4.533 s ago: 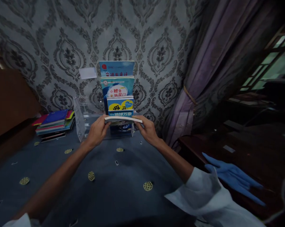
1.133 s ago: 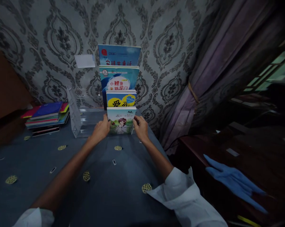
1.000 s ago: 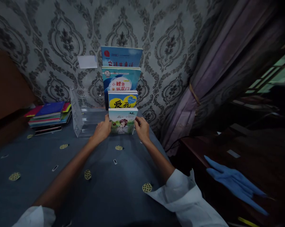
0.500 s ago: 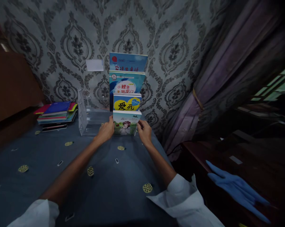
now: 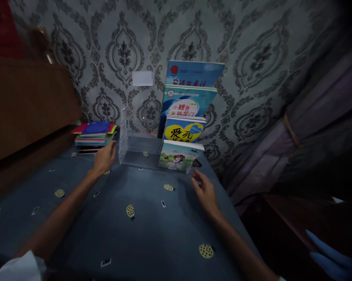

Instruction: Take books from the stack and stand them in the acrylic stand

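Note:
A clear acrylic display rack (image 5: 122,136) stands on the cloth against the wall. Four tiers of books lean in its right side: a blue book (image 5: 193,72) at the back, a teal book (image 5: 190,102), a blue-and-yellow book (image 5: 184,130), and a pale green book (image 5: 180,156) at the front. My left hand (image 5: 105,158) is by the rack's left end, close to a stack of thin books (image 5: 95,134); its fingers are loosely bent and no object shows in them. Below the rack's right corner hovers my right hand (image 5: 205,191), empty, its fingers apart.
Blue patterned cloth (image 5: 152,234) covers the table. A brown wooden board (image 5: 32,105) rises at the left, and a purple curtain (image 5: 263,144) hangs at the right. A blue glove (image 5: 330,253) lies on a dark surface at lower right.
Both hands have let go of the pale green front book. My left hand has moved left toward the book stack, my right hand back from the rack. The view has turned left.

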The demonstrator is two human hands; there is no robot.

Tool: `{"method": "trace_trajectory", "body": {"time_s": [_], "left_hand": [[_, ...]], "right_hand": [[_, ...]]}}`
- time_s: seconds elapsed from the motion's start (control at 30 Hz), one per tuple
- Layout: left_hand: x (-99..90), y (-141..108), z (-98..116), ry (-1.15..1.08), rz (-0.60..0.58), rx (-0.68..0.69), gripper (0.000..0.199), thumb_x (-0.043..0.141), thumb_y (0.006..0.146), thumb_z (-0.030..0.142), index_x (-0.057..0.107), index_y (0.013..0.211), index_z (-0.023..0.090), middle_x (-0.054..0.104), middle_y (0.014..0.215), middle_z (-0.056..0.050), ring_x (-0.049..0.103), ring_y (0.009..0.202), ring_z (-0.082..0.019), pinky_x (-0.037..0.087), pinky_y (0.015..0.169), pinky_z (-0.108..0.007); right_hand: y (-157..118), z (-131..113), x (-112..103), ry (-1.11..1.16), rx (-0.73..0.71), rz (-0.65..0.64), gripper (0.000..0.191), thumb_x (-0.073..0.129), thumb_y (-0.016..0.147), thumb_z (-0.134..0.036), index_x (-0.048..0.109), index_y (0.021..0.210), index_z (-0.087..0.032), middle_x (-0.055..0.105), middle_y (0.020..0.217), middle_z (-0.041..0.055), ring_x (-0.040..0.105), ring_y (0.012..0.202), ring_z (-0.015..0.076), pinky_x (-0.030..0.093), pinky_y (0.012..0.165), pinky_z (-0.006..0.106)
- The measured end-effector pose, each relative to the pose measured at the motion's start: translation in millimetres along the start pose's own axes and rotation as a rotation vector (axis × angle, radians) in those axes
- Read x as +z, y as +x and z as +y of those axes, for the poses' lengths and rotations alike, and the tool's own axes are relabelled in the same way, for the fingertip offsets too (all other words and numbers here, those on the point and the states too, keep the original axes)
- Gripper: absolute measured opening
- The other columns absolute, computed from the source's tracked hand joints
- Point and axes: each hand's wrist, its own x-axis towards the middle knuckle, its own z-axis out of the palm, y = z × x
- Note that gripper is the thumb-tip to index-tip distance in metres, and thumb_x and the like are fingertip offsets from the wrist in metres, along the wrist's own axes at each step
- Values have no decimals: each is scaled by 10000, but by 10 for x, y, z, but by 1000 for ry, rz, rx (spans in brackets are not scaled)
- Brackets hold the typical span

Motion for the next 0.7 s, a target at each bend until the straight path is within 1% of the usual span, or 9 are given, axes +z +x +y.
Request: {"method": "trace_trajectory", "body": {"time_s": [0.07,0.17,0.23,0.3,0.4,0.47,0.57,0.63,0.7], "left_hand": [[8,220,-317,72,55,-23,422,297,986,217,509,1337,119,666,1242,-166,603,1178,-316,459,983,-393],[131,623,-734,213,92,-13,471,379,949,256,492,1342,23,563,1367,-259,506,1296,-365,401,1063,-439],[245,895,-934,268,91,-4,541,423,938,308,457,1380,-2,477,1457,-290,409,1387,-389,342,1114,-484],[350,1138,-1058,287,86,-7,616,434,941,355,397,1438,-6,384,1538,-291,298,1461,-400,268,1152,-536],[444,1417,-1127,290,6,-11,680,429,949,407,341,1487,1,323,1584,-274,205,1506,-398,198,1169,-589],[458,1527,-1131,292,-67,-13,676,432,951,428,359,1485,20,349,1575,-265,218,1506,-390,194,1164,-607],[437,1564,-1121,309,-92,5,603,433,956,431,436,1441,73,440,1523,-252,339,1453,-386,219,1143,-624],[415,1516,-1113,337,-64,23,556,447,948,433,497,1393,104,516,1460,-248,448,1372,-394,242,1124,-627],[386,1435,-1099,367,-31,43,511,450,939,421,554,1340,121,592,1374,-242,531,1282,-401,277,1099,-615]], "right_hand": [[-158,41,45,-9,14,-63,453,518,905,-490,659,1226,-202,722,1033,129,696,941,270,594,759,403],[-284,96,103,-62,8,-115,398,518,896,-456,704,1149,-211,727,993,105,701,888,256,590,797,417],[-293,117,122,-86,1,-123,374,520,886,-452,733,1091,-224,732,940,95,701,846,256,592,769,408],[-271,132,126,-93,5,-125,363,518,882,-458,751,1045,-233,742,918,96,704,835,265,594,737,401],[-239,165,119,-122,22,-105,371,523,875,-491,765,1006,-242,764,955,107,714,891,298,598,780,447],[-231,189,109,-143,28,-87,385,534,861,-523,772,991,-249,773,964,110,717,927,324,590,839,503],[-224,204,83,-146,33,-125,396,535,863,-548,778,988,-262,779,971,111,725,931,332,590,865,526],[-217,194,65,-149,33,-146,390,532,872,-557,781,980,-276,781,981,107,728,933,329,594,872,521],[-208,176,53,-151,23,-148,376,539,871,-559,782,963,-288,784,981,100,726,958,332,581,914,534]]}}
